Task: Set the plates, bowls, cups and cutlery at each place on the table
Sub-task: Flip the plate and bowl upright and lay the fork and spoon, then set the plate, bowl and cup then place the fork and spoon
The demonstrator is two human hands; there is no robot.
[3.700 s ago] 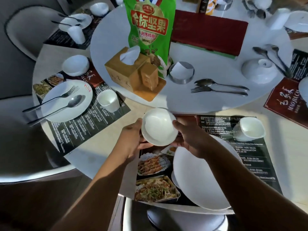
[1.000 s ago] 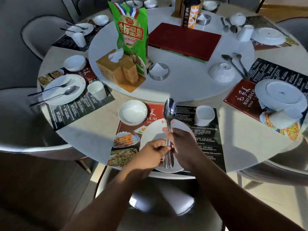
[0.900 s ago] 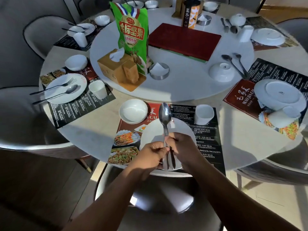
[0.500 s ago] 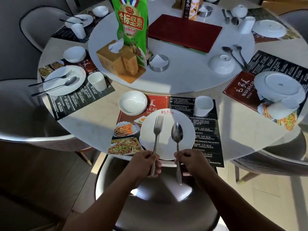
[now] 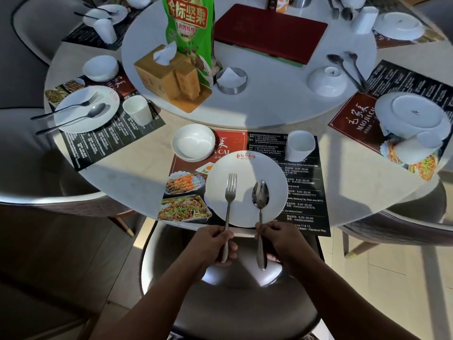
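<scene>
your left hand (image 5: pixel 215 244) curls around the handle of a fork (image 5: pixel 229 204), and your right hand (image 5: pixel 277 241) pinches the handle of a spoon (image 5: pixel 260 200). both stretch side by side across the white plate (image 5: pixel 269 173), fork left, spoon right, heads pointing away from you, handles overhanging the near rim. the plate sits on a printed placemat (image 5: pixel 306 187), with a white bowl (image 5: pixel 193 143) beyond it on the left and a white cup (image 5: pixel 300 146) on the right.
</scene>
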